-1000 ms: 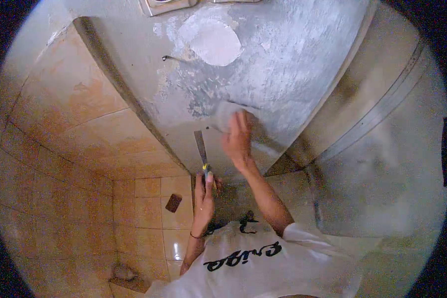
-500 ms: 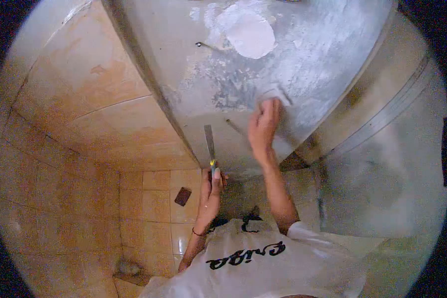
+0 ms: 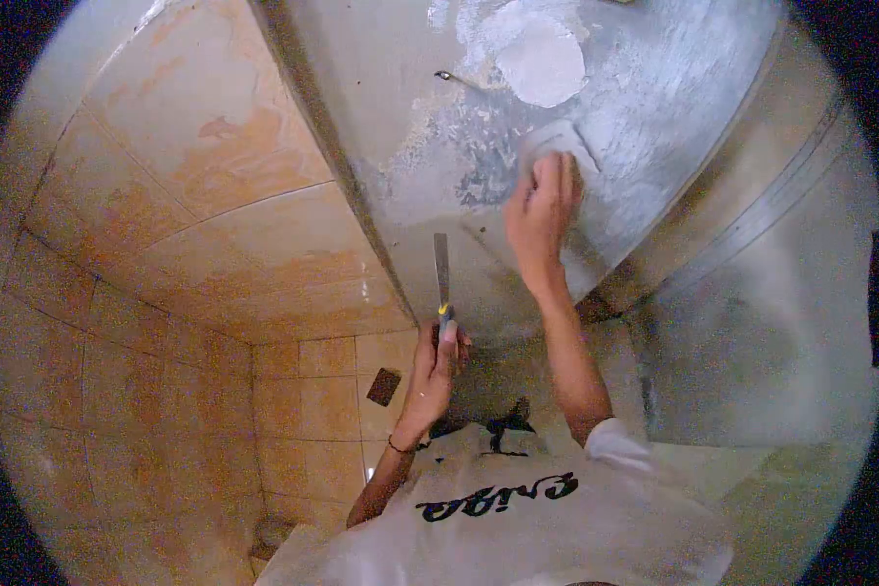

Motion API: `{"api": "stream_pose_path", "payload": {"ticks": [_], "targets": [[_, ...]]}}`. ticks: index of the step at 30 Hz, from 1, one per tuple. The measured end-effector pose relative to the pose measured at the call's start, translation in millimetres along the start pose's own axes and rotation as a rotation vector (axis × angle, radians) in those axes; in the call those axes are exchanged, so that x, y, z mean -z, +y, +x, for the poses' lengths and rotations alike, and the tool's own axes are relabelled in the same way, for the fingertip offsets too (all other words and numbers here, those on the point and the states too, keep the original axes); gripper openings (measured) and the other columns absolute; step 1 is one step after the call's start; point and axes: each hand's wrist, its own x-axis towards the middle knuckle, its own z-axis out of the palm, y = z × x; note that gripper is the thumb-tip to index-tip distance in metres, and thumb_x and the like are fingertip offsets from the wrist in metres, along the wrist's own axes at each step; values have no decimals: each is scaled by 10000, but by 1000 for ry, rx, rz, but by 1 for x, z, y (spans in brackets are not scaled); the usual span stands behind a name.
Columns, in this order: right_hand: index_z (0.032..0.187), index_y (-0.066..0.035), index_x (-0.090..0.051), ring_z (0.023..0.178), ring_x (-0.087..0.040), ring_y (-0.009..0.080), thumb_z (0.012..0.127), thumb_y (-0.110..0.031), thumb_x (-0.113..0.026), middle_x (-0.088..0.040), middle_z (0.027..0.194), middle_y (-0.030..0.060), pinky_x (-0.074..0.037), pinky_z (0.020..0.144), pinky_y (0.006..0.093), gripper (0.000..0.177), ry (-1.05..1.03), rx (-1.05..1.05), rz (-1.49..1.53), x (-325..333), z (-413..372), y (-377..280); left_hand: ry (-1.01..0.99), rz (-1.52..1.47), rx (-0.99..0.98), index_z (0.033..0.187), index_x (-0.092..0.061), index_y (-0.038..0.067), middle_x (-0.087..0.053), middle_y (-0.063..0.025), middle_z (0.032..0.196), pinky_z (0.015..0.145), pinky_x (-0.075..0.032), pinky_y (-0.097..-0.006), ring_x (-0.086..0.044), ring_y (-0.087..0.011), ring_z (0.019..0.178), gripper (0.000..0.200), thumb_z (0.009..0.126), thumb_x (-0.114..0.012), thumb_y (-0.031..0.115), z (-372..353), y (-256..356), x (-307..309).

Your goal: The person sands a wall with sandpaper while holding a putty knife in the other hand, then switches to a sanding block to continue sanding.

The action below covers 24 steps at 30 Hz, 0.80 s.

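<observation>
My right hand is closed, fingers bent, on a flat whitish plate that looks like a putty spreader. The plate lies against the grey wall panel, just below a round white patch; its outline is slightly blurred. Lower and to the left, my left hand wraps round the handle of a putty knife. Its narrow metal blade points up in front of the panel, with a yellow band where blade meets handle.
A metal screw or hook sticks out of the panel left of the patch. Orange-stained tiles cover the wall at left. A dark brown rectangular pad lies by my left forearm. A grey surface stands at right.
The view has shifted, so the panel and both hands appear further right. My right hand and the plate have moved slightly over the panel. Both hands keep hold of their tools.
</observation>
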Motion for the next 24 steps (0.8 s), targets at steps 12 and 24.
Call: {"api": "stream_pose_path", "payload": {"ticks": [12, 24], "targets": [[927, 46, -476, 971, -481, 454, 754, 19, -518, -487, 976, 253, -370, 860, 513, 181, 35, -69, 16, 3, 1, 8, 36, -22, -5, 1140, -477, 52, -548, -34, 918, 741, -436, -274, -501, -128, 806, 316, 1068, -407, 351, 8, -12, 9], [882, 18, -463, 957, -481, 453, 767, -19, -576, -484, 933, 228, -371, 823, 536, 165, 149, 269, 29, -24, -6, -6, 41, -15, 3, 1216, -486, 34, -559, -42, 931, 747, -446, -276, -526, -128, 823, 355, 1067, -418, 348, 13, -25, -4]]}}
